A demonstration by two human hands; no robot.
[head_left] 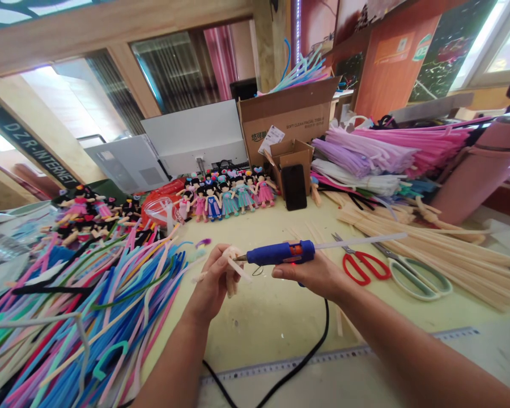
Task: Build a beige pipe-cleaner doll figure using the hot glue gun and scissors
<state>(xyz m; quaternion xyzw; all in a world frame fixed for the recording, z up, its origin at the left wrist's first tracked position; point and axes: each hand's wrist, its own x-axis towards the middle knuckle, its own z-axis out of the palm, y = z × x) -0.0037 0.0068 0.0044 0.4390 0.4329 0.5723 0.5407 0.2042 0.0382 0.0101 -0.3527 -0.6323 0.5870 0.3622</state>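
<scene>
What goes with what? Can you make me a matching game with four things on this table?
Things:
1. Glue gun
2. Phone
3. Closer scissors, counting from the glue gun
4. Farther scissors, counting the same way

Clues:
A. Red handles
B. Blue, held in the right hand
C. Pale green and white handles
D. Black, upright in front of a small box

Pairs: 1-B, 2-D, 3-A, 4-C

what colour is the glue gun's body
Mostly blue; the glue gun in the right hand shows best in the head view.
</scene>
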